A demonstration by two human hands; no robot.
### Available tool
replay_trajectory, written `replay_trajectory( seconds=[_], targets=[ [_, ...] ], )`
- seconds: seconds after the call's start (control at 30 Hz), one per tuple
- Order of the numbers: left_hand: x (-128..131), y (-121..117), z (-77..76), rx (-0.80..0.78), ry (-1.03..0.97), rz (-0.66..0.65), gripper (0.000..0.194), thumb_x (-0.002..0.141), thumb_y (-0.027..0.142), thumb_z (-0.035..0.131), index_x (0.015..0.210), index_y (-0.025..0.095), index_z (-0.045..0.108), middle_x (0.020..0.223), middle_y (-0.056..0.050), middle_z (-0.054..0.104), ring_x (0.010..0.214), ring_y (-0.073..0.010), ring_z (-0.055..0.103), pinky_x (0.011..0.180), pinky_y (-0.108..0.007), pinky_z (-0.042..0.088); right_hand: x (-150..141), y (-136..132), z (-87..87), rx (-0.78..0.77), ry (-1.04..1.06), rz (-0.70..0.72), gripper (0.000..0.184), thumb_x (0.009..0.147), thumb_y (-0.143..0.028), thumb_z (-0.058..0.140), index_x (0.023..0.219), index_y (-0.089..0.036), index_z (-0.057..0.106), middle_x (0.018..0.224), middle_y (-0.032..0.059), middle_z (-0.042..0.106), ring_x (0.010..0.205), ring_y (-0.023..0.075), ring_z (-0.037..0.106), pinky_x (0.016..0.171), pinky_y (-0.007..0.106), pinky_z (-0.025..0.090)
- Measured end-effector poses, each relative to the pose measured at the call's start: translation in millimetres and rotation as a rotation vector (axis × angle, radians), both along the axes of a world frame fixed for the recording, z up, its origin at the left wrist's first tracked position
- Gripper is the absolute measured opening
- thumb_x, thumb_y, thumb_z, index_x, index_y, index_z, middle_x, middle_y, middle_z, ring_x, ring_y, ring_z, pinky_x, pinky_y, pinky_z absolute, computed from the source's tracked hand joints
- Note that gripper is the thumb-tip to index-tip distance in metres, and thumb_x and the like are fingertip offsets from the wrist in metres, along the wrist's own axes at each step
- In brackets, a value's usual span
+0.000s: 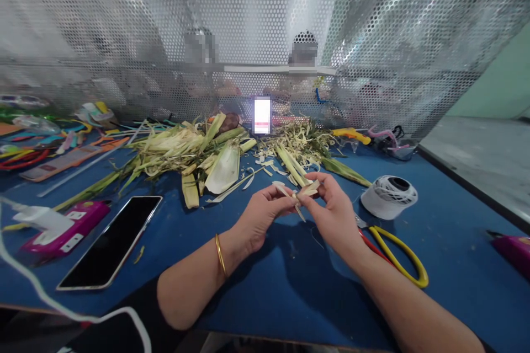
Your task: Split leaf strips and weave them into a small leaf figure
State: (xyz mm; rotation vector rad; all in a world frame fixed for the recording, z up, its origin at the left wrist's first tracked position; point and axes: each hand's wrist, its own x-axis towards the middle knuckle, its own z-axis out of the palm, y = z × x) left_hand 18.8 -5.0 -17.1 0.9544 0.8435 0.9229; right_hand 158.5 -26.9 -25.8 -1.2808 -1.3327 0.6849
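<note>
The left hand (265, 210) and right hand (332, 208) pinch leaf strips (309, 190) between them, close together; it looks like the folding step; the next move seems to need a tight pinch.

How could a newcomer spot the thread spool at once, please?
On the blue table, look just right of the person's right hand. Beyond the red-and-yellow scissors sits the thread spool: unlike those, it is white and rounded, with a dark hole on top.

Husk heap (182, 146) beyond fingers (327, 181), free tabletop (265, 292) nearer
</note>
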Motion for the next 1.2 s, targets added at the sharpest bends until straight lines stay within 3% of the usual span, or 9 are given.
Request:
replay_trajectory(
  seconds=[0.17, 0.47, 0.7, 0.9, 1.1, 1.2],
  targets=[
    [0.2, -0.2, 0.2, 0.044, 0.030, -0.016, 0.021, 0.059, 0.023, 0.076, 0.068, 0.016, 0.060, 0.071, 0.003, 0.059, 0.069, -0.0099, 0.057, 0.074, -0.024, 0.045, 0.5, 1.2, -0.3, -0.078, 0.115, 0.079, 0.033, 0.072, -0.031, 0.063, 0.102, -0.022, 0.051, 0.077, -0.0011, 0.062, 0.070, 0.0172, 0.060, 0.069, 0.032, 0.047],
    [-3.3, 1.6, 2.7, -0.003, -0.002, -0.105, 0.021, 0.060, 0.024, 0.076, 0.074, 0.017, 0.062, 0.071, 0.001, 0.062, 0.071, -0.0113, 0.058, 0.072, -0.024, 0.044, 1.1, 2.0, 2.1, -0.077, 0.133, 0.053, 0.031, 0.070, -0.032, 0.064, 0.097, -0.023, 0.051, 0.075, -0.0016, 0.062, 0.068, 0.0169, 0.059, 0.067, 0.032, 0.046],
    [-2.5, 4.6, -1.2, 0.080, 0.061, -0.039, 0.015, 0.061, 0.022, 0.074, 0.072, 0.015, 0.066, 0.071, -0.001, 0.064, 0.068, -0.0119, 0.058, 0.071, -0.025, 0.044, 1.4, 1.2, 2.3, -0.059, 0.161, 0.085, 0.027, 0.073, -0.029, 0.064, 0.095, -0.022, 0.050, 0.075, -0.0022, 0.062, 0.067, 0.0164, 0.060, 0.068, 0.033, 0.046],
    [-6.0, 4.1, 5.1, -0.044, 0.110, -0.166, 0.018, 0.065, 0.030, 0.073, 0.068, 0.013, 0.068, 0.060, -0.003, 0.062, 0.052, -0.0081, 0.048, 0.052, -0.021, 0.036, -0.4, -1.1, 1.1, -0.002, 0.096, 0.070, 0.021, 0.077, -0.026, 0.061, 0.093, -0.023, 0.049, 0.076, -0.0022, 0.061, 0.067, 0.0152, 0.058, 0.066, 0.031, 0.046],
    [-9.2, 7.6, 2.5, -0.135, 0.052, -0.202, 0.023, 0.060, 0.031, 0.079, 0.070, 0.012, 0.070, 0.064, -0.003, 0.064, 0.056, -0.0083, 0.054, 0.052, -0.020, 0.039, -1.5, -3.1, 4.1, 0.040, 0.047, 0.053, 0.018, 0.077, -0.023, 0.059, 0.092, -0.023, 0.049, 0.077, -0.0013, 0.061, 0.069, 0.0154, 0.057, 0.068, 0.032, 0.046],
    [-10.3, 9.4, -0.2, -0.234, 0.026, -0.205, 0.020, 0.061, 0.029, 0.078, 0.069, 0.012, 0.069, 0.065, -0.002, 0.065, 0.059, -0.0091, 0.056, 0.063, -0.022, 0.047, -2.1, -3.7, 6.4, 0.051, 0.068, 0.067, 0.017, 0.076, -0.022, 0.058, 0.090, -0.024, 0.050, 0.074, -0.0021, 0.061, 0.067, 0.0149, 0.057, 0.068, 0.031, 0.046]
  ],
)
